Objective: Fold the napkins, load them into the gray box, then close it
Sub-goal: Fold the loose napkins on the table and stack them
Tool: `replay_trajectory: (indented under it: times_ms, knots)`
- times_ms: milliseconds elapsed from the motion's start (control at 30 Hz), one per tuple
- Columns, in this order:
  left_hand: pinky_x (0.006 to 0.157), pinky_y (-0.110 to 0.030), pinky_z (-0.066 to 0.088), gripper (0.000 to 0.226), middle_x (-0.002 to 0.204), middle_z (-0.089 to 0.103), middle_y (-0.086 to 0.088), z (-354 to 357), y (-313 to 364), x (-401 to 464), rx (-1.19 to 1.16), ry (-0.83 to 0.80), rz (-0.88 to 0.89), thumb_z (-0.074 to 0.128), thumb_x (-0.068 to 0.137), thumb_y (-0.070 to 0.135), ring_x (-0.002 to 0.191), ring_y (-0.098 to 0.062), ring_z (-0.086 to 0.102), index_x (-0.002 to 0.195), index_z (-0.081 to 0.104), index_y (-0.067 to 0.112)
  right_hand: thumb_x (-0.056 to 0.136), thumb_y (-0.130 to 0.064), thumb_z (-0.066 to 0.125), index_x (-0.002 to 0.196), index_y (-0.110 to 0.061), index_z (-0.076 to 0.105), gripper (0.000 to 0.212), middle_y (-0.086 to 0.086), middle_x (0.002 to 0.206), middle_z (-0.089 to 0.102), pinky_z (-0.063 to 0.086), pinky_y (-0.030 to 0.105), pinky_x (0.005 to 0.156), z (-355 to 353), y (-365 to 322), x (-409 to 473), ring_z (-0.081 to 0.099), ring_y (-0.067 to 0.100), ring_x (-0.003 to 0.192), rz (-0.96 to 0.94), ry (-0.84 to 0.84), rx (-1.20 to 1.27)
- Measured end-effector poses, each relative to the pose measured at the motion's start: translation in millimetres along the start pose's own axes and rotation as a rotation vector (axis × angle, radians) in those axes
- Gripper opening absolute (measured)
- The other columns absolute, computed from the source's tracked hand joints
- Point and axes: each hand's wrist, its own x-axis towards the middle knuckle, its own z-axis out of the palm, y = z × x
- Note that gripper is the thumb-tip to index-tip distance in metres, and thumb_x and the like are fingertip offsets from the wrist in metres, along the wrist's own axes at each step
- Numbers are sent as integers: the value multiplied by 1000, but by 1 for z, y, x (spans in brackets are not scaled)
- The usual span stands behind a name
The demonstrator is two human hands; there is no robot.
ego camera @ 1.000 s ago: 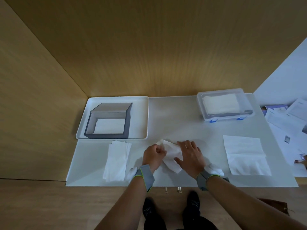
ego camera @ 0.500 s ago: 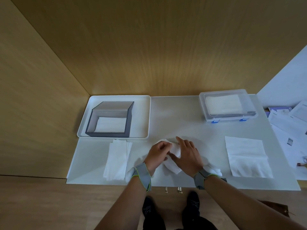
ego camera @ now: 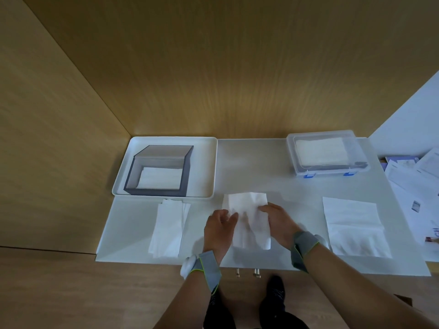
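Where fingers press: soft white napkin

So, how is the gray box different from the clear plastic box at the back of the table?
The gray box has opaque walls and stands open, its lid raised at the back; the clear plastic box is see-through and its lid is on, with blue latches. The gray box sits in a white tray; the clear one rests directly on the table. Both hold white napkins.
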Motion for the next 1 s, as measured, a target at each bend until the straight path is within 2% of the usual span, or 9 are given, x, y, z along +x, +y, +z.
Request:
replay_trajectory:
  times_ms: [167, 267, 333, 433, 500, 567, 700, 833, 1000]
  knots:
    - [96, -34, 48, 49, 122, 67, 4, -4, 6, 0, -145, -36, -31, 54, 92, 58, 110, -19, 63, 128, 60, 26, 101, -21, 45, 128, -7, 63, 35, 23, 128, 69, 51, 56, 102, 9, -3, -18, 63, 44, 120, 33, -120, 134]
    - [107, -42, 47, 61, 130, 62, 6, -9, 8, 4, -285, -68, -96, 51, 88, 68, 121, -20, 60, 131, 56, 27, 103, -22, 42, 119, -10, 65, 31, 8, 99, 81, 54, 43, 81, 12, -8, -26, 77, 25, 90, 34, -190, 166]
    - [108, -44, 46, 51, 126, 66, 5, -16, 8, 2, -416, -167, -96, 49, 88, 71, 119, -19, 62, 120, 62, 33, 104, -23, 41, 112, -12, 65, 27, 3, 84, 79, 53, 39, 76, 13, -11, -28, 75, 20, 78, 22, -202, 173]
    - [107, -51, 48, 54, 128, 71, -4, -26, -1, -1, -714, -471, -148, 60, 91, 62, 121, -27, 66, 131, 64, 27, 103, -25, 44, 116, -12, 65, 28, 9, 99, 77, 55, 44, 83, 16, -12, -29, 70, 29, 93, 3, -191, 161]
    - [102, -52, 53, 44, 124, 73, -9, -32, -5, -6, -750, -471, -138, 65, 95, 43, 115, -29, 70, 131, 66, 17, 104, -25, 46, 123, -12, 65, 30, 14, 114, 75, 56, 51, 92, 18, -9, -27, 69, 35, 106, -18, -155, 128]
    - [97, -49, 57, 34, 113, 78, -5, -34, -8, -6, -638, -296, -96, 72, 92, 29, 105, -26, 74, 123, 71, 16, 105, -21, 48, 128, -13, 64, 30, 14, 121, 73, 58, 52, 93, 19, -6, -25, 69, 36, 110, -67, -111, 11]
    - [84, -35, 60, 23, 93, 77, 7, -33, -11, 0, -173, -25, 55, 78, 80, 34, 88, -14, 73, 101, 71, 24, 104, -12, 46, 123, -9, 65, 27, 18, 119, 71, 60, 50, 89, 28, 2, -23, 69, 35, 107, -106, -13, -178]
    - [76, -14, 50, 21, 96, 73, 11, -23, -4, -11, -14, -37, 213, 72, 88, 28, 85, 0, 67, 108, 71, 24, 102, -11, 43, 115, 4, 66, 30, 35, 108, 66, 60, 55, 90, 41, 13, -19, 69, 37, 94, -79, 39, -202]
    - [84, -19, 52, 30, 108, 69, 12, -18, -2, -23, 84, -131, 288, 57, 96, 48, 97, -3, 66, 110, 73, 28, 105, -42, 46, 111, -3, 70, 46, 19, 105, 78, 63, 45, 83, 51, 17, -25, 76, 30, 98, -30, -21, 12]
